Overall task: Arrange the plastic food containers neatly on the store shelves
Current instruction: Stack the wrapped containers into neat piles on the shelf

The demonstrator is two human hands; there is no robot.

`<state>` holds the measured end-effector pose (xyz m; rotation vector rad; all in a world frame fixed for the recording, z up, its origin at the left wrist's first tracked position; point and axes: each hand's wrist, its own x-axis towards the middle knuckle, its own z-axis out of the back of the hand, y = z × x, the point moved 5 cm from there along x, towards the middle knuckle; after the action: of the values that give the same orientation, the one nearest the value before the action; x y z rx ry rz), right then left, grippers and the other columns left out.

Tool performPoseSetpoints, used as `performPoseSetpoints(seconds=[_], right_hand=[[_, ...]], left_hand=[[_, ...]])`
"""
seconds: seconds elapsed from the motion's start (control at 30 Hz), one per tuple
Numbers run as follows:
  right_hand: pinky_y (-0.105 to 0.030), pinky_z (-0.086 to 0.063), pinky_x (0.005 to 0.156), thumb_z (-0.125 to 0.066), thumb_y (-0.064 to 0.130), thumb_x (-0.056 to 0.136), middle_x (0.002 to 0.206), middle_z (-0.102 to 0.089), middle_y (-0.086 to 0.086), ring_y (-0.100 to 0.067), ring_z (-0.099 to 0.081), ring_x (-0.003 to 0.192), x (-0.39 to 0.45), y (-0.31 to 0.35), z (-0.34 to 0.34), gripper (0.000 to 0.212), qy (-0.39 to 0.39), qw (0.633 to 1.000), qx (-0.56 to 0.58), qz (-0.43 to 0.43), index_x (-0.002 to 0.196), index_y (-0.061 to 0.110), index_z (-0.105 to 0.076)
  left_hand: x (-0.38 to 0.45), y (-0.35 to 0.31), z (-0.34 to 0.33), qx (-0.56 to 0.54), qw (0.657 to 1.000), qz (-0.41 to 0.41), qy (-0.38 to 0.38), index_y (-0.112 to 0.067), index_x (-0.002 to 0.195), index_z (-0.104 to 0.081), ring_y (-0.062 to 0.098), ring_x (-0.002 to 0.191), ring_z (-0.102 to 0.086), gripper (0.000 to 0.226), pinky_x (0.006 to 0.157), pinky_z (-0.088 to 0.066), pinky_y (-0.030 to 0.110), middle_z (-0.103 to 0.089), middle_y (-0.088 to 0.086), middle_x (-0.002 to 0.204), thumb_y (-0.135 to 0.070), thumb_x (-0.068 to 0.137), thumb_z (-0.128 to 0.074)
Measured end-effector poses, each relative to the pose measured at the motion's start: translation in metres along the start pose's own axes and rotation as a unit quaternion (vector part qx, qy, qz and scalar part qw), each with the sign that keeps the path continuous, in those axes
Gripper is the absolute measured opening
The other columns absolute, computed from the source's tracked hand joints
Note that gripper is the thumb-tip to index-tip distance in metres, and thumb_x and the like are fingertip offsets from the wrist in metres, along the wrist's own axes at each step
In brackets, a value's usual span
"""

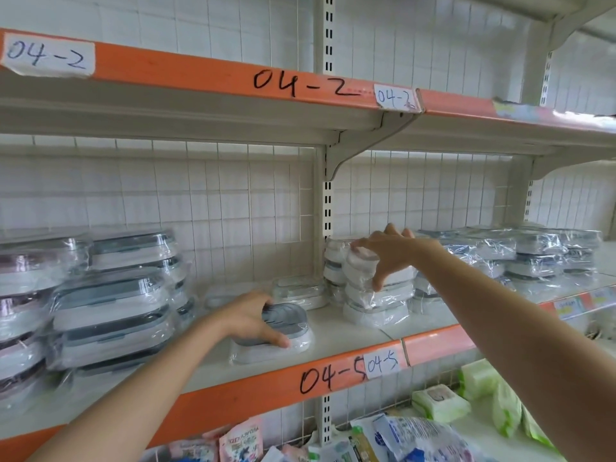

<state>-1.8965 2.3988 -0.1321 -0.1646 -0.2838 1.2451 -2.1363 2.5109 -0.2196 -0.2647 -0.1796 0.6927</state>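
Left hand grasping lone wrapped container near shelf front edge, likely for stacking. Right hand gripping top of small stack, steadying it.

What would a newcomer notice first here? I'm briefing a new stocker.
First the two hands on the middle shelf: the left hand grips a single wrapped container near the front edge, the right hand holds the top of a small stack. Next, the orange edge strips with handwritten 04-2 and 04-5.

Orange shelf edge, white grey-lidded containers, green packets.
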Motion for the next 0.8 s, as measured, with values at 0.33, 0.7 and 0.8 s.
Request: performPoseSetpoints(seconds=[0.33, 0.7, 0.8], right_hand=[[-0.049, -0.039, 0.099, -0.072, 0.062, 0.065, 0.13, -0.028, -0.002, -0.025, -0.03, 0.119, 0.006, 0.054, 0.039, 0.091, -0.141, 0.975, 0.163, 0.052, 0.14, 0.046, -0.024], [-0.043, -0.022, 0.108, -0.064, 0.062, 0.075, 0.138, -0.03, 0.002, -0.026, -0.023, 0.128, 0.044, 0.135, 0.041, 0.08, -0.181, 0.94, 0.262, 0.119, 0.143, 0.036, -0.03], [-0.041, -0.021, 0.109, -0.062, 0.068, 0.072, 0.143, -0.03, 0.001, -0.024, -0.023, 0.129, 0.062, 0.156, 0.037, 0.089, -0.166, 0.944, 0.26, 0.119, 0.145, 0.032, -0.027]], left_hand=[[-0.029, -0.011, 0.069, -0.058, 0.986, -0.049, -0.151, -0.025, 0.111, -0.047, 0.011, 0.103, -0.048, 0.072, 0.089, -0.045, 0.032, -0.049, -0.009, 0.112, -0.054, 0.056, -0.083], [-0.107, 0.05, 0.192, -0.102, 0.967, -0.014, -0.235, -0.036, 0.107, -0.055, -0.005, 0.096, -0.052, 0.055, 0.076, -0.039, 0.015, -0.055, -0.022, 0.106, -0.039, 0.062, -0.085], [-0.124, 0.076, 0.198, -0.09, 0.973, 0.019, -0.211, -0.035, 0.108, -0.057, -0.004, 0.098, -0.053, 0.052, 0.076, -0.038, 0.014, -0.058, -0.017, 0.11, -0.038, 0.064, -0.084]])
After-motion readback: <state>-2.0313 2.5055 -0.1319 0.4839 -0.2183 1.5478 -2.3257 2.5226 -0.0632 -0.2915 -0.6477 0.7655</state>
